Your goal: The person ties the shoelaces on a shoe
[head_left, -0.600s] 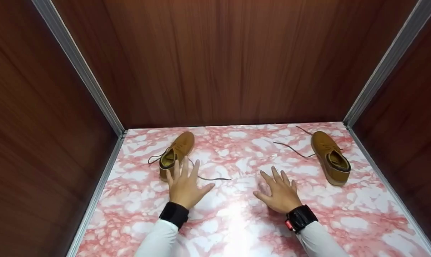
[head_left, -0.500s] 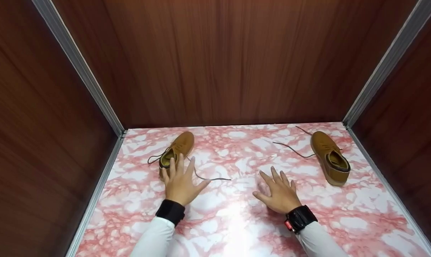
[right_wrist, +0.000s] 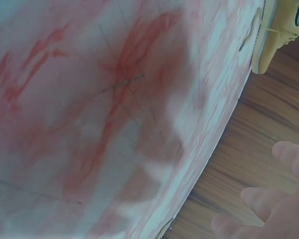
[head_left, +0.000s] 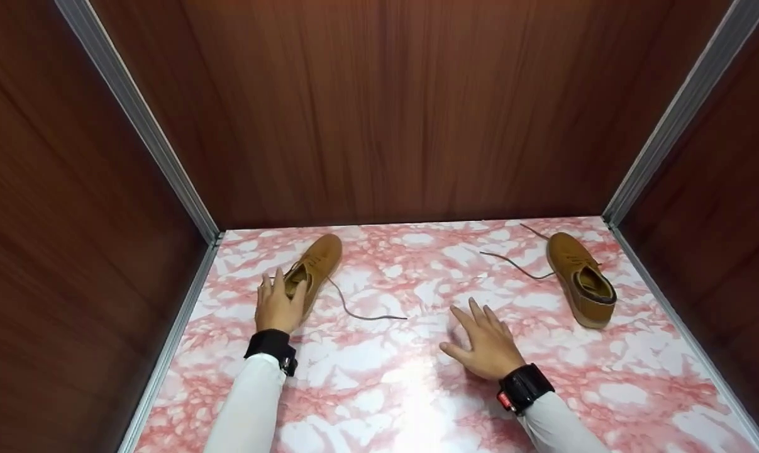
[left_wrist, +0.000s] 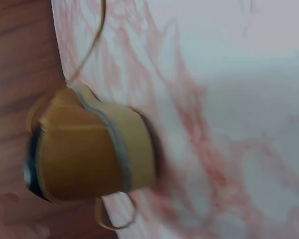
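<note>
A tan lace-up shoe [head_left: 324, 257] lies on the left, toe pointing to the back wall. My left hand [head_left: 280, 311] is over its heel end, fingers spread and slightly bent, hiding much of the heel. In the left wrist view the shoe's heel [left_wrist: 82, 152] is blurred, and a bit of the hand [left_wrist: 12, 221] appears at the lower left, seemingly apart from it. My right hand [head_left: 487, 345] hovers above the tabletop with fingers extended, holding nothing. To its right rests the matching shoe [head_left: 566, 253], its laces loose.
Pink-and-white marbled tabletop [head_left: 379, 371] lies beneath everything. Dark wooden panels [head_left: 410, 126] enclose the back and both sides, with grey metal strips at the corners. A loose lace [head_left: 360, 316] trails right from the left shoe, and another lace [head_left: 511, 261] runs left from the right shoe.
My left hand has moved left over the heel of the left shoe, its spread fingers now drawn closer and bent. The right hand has shifted only slightly; both shoes stay in place.
</note>
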A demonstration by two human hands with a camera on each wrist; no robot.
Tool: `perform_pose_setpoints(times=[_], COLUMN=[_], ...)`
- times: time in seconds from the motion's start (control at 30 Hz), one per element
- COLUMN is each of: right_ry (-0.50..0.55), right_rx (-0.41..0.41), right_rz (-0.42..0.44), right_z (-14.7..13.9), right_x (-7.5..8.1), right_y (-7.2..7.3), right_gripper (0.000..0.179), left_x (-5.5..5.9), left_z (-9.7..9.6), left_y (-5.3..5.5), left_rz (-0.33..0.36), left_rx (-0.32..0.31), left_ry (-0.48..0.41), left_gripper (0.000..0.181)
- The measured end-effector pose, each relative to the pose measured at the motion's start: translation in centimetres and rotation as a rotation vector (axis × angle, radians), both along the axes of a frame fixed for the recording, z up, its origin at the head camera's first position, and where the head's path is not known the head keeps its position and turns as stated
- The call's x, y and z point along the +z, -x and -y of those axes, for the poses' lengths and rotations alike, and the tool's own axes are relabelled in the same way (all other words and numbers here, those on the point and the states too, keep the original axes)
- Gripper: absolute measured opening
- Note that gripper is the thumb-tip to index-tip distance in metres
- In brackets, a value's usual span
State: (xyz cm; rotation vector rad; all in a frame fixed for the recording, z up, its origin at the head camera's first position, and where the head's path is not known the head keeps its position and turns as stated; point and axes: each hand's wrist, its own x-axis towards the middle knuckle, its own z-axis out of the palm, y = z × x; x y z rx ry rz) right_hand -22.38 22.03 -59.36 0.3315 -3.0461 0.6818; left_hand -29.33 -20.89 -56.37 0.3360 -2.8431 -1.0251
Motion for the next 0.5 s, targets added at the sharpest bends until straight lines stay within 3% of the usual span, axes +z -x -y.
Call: perform_pose_setpoints(times=[0.2, 0.3, 0.5], right_ry=[-0.002, 0.004, 0.011], right_rx=[0.017, 0.025, 0.036], right_rz=[0.007, 0.007, 0.033], right_z=[0.2, 0.2, 0.1], right_x=[-0.4, -0.5, -0.6], right_y=[0.1, 0.1, 0.1], right_gripper=[0.089, 0.090, 0.092], left_x=[-2.1, -2.3, -2.0], left_z=[2.3, 2.7, 2.4], left_y=[1.3, 1.3, 1.6], left_rz=[0.055, 0.091, 0.082], left_rx=[0.019, 0.000, -0.003], left_ry=[-0.188, -0.217, -0.230], left_gripper=[0.067, 0.062, 0.053])
